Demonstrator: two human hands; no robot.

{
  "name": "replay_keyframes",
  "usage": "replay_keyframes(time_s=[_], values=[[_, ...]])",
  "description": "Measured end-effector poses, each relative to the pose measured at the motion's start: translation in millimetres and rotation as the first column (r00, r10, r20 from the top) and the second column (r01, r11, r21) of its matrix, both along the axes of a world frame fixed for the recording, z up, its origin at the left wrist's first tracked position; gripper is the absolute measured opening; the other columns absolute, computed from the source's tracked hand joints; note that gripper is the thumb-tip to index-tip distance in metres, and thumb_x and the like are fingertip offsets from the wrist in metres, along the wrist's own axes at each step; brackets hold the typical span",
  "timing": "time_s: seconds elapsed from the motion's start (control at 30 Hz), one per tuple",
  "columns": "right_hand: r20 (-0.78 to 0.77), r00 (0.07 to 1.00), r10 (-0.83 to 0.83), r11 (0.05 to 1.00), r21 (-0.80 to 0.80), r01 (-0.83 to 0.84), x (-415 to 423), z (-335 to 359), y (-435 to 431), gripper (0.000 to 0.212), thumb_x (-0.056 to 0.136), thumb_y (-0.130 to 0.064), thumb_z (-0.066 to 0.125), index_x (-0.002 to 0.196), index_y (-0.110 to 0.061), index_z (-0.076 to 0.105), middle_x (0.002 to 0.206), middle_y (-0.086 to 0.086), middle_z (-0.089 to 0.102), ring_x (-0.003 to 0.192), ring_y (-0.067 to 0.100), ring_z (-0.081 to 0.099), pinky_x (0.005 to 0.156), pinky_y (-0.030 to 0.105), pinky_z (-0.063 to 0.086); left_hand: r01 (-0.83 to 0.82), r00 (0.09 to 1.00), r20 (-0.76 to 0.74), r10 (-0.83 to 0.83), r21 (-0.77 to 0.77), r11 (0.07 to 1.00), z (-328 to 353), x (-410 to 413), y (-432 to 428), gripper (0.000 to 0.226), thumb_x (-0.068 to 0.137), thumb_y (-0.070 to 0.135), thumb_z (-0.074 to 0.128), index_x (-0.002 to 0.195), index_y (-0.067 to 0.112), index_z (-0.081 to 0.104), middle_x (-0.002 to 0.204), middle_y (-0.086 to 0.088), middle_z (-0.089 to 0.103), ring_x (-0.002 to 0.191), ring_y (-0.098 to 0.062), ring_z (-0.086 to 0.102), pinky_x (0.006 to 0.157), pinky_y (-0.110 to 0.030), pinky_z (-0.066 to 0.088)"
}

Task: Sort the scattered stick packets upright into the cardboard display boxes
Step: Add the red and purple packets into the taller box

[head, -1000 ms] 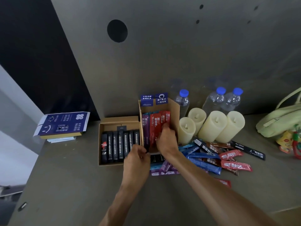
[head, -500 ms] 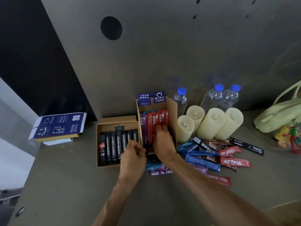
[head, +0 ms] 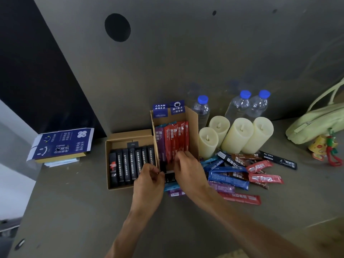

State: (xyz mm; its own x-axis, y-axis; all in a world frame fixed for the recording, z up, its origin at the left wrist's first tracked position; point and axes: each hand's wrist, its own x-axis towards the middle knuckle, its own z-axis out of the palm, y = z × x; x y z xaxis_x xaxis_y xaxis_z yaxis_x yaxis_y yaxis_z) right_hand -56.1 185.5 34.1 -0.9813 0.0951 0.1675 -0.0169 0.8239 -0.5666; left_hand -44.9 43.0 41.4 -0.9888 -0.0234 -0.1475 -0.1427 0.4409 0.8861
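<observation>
Right hand (head: 188, 171) apparently pinching red packets (head: 176, 138) inside tall box (head: 194, 131).

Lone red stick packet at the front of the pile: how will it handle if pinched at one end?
Probably light and a bit floppy: the red stick packet is long, thin and lies flat on the table. Its wrapper looks glossy, so it may slip under a push or a loose pinch. Flat, so unlikely to roll.
</observation>
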Motion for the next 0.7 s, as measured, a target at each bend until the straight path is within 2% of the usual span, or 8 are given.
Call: replay_keyframes(time_s=[0.07, 0.13, 0.27, 0.37, 0.43, 0.57, 0.7], values=[[0.005, 1.000, 0.001, 1.000, 0.001, -0.001, 23, -2, 11, 0.003, 0.096, -0.013, 0.057, 0.098, -0.012, 0.059, 0.096, -0.001, 0.058, 0.076, 0.017, 0.062, 0.064, 0.030, 0.054, 0.035, 0.999, -0.010, -0.035, -0.021, 0.999, -4, 8, 2, 0.012, 0.094, 0.012, 0.060, 0.089, 0.023, 0.058, 0.075, 0.004, 0.068, 0.068, -0.009, 0.066, 0.064, -0.026, 0.056], [0.019, 1.000, -0.023, 1.000, 0.011, 0.023, 43, -7, 29, 0.004, 0.094, -0.009, 0.059, 0.092, -0.012, 0.059, 0.090, -0.002, 0.055, 0.069, 0.014, 0.057, 0.060, 0.029, 0.050, 0.082, 0.996, -0.013, -0.083, -0.052, 0.995, -10, 16, 8, 0.014, 0.093, 0.014, 0.061, 0.088, 0.027, 0.061, 0.075, 0.009, 0.068, 0.069, -0.004, 0.064, 0.068, -0.027, 0.055], [0.038, 0.991, -0.129, 0.991, 0.030, 0.127, 78, -25, 67, 0.015, 0.086, -0.002, 0.065, 0.081, -0.013, 0.057, 0.081, -0.001, 0.054, 0.063, 0.015, 0.052, 0.056, 0.037, 0.049, 0.212, 0.975, -0.041, -0.217, -0.104, 0.972, -20, 30, 29, 0.014, 0.090, 0.014, 0.065, 0.084, 0.027, 0.064, 0.070, 0.013, 0.065, 0.071, 0.000, 0.061, 0.062, -0.010, 0.043], [0.096, 0.972, -0.214, 0.977, 0.043, 0.211, 104, -37, 93, 0.013, 0.085, -0.004, 0.066, 0.079, -0.013, 0.058, 0.081, 0.000, 0.058, 0.063, 0.018, 0.054, 0.055, 0.043, 0.050, 0.311, 0.949, -0.009, -0.316, -0.145, 0.939, -30, 39, 52, 0.013, 0.090, 0.017, 0.064, 0.084, 0.028, 0.064, 0.068, 0.014, 0.064, 0.068, 0.003, 0.059, 0.059, -0.007, 0.039], [0.150, 0.951, -0.271, 0.962, 0.067, 0.264, 120, -43, 109, 0.010, 0.088, -0.010, 0.064, 0.082, -0.016, 0.060, 0.085, -0.001, 0.060, 0.066, 0.017, 0.057, 0.057, 0.039, 0.050, 0.365, 0.929, 0.012, -0.369, -0.171, 0.915, -36, 43, 68, 0.013, 0.091, 0.018, 0.063, 0.088, 0.030, 0.066, 0.073, 0.016, 0.065, 0.068, 0.006, 0.059, 0.062, -0.009, 0.041], [0.216, 0.901, -0.375, 0.927, 0.083, 0.366, 143, -50, 141, 0.006, 0.092, -0.016, 0.061, 0.094, -0.021, 0.064, 0.099, -0.005, 0.056, 0.078, 0.017, 0.060, 0.061, 0.033, 0.048, 0.468, 0.878, 0.022, -0.478, -0.244, 0.849, -45, 53, 97, 0.015, 0.095, 0.020, 0.059, 0.103, 0.028, 0.069, 0.094, 0.016, 0.069, 0.082, 0.004, 0.062, 0.077, -0.019, 0.050], [0.263, 0.920, -0.291, 0.957, 0.080, 0.280, 149, -54, 177, 0.021, 0.094, -0.019, 0.061, 0.115, -0.022, 0.062, 0.121, -0.007, 0.051, 0.092, 0.016, 0.064, 0.071, 0.034, 0.055, 0.519, 0.838, 0.042, -0.544, -0.366, 0.772, -46, 62, 123, 0.026, 0.099, 0.025, 0.053, 0.121, 0.033, 0.064, 0.110, 0.010, 0.062, 0.096, -0.011, 0.063, 0.088, -0.034, 0.053]])
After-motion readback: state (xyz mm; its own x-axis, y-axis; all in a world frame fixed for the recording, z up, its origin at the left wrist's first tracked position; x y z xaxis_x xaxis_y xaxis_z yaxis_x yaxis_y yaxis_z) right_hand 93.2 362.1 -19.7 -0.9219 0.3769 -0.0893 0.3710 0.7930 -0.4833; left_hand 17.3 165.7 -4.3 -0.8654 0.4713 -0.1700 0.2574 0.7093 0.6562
